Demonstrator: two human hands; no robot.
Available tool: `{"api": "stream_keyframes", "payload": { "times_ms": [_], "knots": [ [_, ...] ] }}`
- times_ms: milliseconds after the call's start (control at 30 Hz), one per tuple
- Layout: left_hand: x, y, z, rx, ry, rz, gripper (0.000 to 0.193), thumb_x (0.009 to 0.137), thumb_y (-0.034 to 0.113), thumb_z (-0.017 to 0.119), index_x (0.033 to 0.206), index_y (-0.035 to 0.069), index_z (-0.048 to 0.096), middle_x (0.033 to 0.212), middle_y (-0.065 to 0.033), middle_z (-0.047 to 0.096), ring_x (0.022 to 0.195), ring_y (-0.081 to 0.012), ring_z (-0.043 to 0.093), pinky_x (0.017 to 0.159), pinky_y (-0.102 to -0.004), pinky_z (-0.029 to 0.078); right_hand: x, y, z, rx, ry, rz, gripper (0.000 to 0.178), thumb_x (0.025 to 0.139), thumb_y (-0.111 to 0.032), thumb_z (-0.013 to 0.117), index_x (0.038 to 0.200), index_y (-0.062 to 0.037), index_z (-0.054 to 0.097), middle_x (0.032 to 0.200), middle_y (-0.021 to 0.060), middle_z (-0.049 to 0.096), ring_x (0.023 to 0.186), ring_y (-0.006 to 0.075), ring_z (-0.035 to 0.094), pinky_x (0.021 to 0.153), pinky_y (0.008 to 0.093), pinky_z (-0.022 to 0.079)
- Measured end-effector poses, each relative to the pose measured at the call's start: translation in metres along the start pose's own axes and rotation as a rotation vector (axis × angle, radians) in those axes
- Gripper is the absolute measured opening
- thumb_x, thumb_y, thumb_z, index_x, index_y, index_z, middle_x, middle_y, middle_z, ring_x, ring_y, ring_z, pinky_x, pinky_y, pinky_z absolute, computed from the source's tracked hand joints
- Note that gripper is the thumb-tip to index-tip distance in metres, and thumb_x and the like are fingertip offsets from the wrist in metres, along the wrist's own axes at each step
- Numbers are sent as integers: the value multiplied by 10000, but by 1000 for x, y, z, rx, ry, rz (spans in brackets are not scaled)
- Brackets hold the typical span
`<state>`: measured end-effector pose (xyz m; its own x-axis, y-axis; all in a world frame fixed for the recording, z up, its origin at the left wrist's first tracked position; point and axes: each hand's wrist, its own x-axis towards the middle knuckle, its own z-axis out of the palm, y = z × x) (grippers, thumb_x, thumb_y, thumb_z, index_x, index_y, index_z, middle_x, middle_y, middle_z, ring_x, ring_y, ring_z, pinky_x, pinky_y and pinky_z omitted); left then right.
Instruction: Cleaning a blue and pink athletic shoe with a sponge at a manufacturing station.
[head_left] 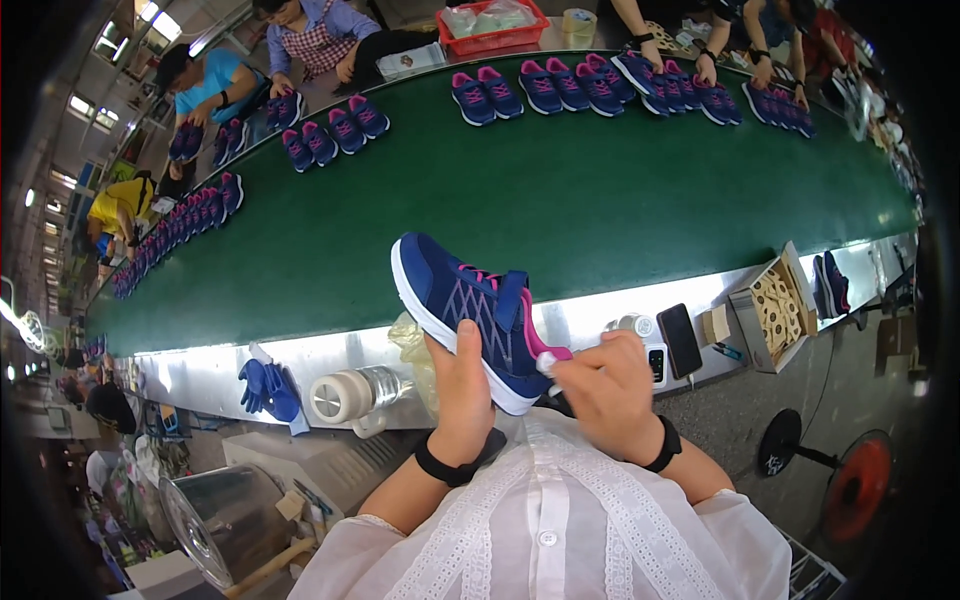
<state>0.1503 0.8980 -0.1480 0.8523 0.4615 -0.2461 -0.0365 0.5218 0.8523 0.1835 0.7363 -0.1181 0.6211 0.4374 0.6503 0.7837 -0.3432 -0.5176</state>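
My left hand [462, 395] is closed around the sole side of a navy sneaker [470, 310] with pink laces, a pink lining and a white sole. The shoe is tilted, its toe up and to the left, above the near edge of the green conveyor belt [400, 200]. At the heel, my right hand [610, 390] pinches a small white wad [546, 363], which looks like cloth or tissue, against or close to the pink collar. Most of the wad is hidden by my fingers.
Rows of similar sneakers [485, 97] line the belt's far side, where co-workers handle some. Along the near ledge lie blue gloves [268, 388], a bottle [345, 393], a phone [679, 340] and a box of tan pieces [778, 308]. A red basket [495, 38] stands across the belt.
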Motion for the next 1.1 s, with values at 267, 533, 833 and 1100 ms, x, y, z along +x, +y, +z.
{"api": "stream_keyframes", "payload": {
  "times_ms": [267,533,833,1100],
  "knots": [
    [2,0,-3,13,32,56,450,1004,207,404,1404,62,259,1304,-120,481,1143,-216,540,974,-361,465,-17,19,1,-252,-95,-47,270,662,-27,634,913,-92,712,748,27,522,698,205,507,804,418,415],
    [4,3,-1,203,25,182,498,993,181,397,1438,66,205,1368,-119,420,1194,-214,498,1015,-351,422,3,-7,25,-115,20,16,261,671,-3,624,915,-72,688,758,16,528,692,208,509,775,407,406],
    [1,2,2,233,48,289,541,982,163,391,1456,30,165,1409,-132,370,1238,-218,438,1059,-355,342,-2,3,22,-104,56,89,251,679,10,673,922,-56,675,767,41,547,698,213,530,823,427,408],
    [0,1,0,241,53,319,574,967,141,411,1455,6,138,1433,-147,327,1264,-232,395,1084,-363,290,-11,3,25,-109,10,73,182,750,-24,680,927,-61,665,784,41,587,750,220,563,858,431,402]
  ]
}}
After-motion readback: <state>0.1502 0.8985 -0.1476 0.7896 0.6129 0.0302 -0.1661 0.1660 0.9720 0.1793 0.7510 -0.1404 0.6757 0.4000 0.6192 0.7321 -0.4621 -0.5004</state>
